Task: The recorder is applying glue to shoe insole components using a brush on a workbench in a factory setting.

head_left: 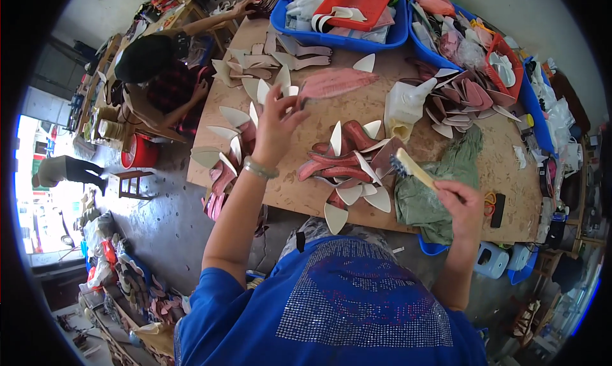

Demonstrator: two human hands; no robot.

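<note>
My left hand [277,121] reaches over the wooden worktable [357,114] and pinches the end of a pink shoe insole [338,82], lifting it at mid table. A metal bracelet sits on that wrist. My right hand [460,203] grips a wooden-handled brush [411,167] near the front edge, bristles pointing left toward a pile of dark red insoles with white pointed tips [347,168]. A green cloth [440,175] lies under the brush hand.
A white glue bottle [405,108] stands right of centre. More insole piles lie at left [229,156] and back right [462,98]. Blue tubs [344,38] with red trays line the far edge. Another person [159,73] works at the table's far left corner.
</note>
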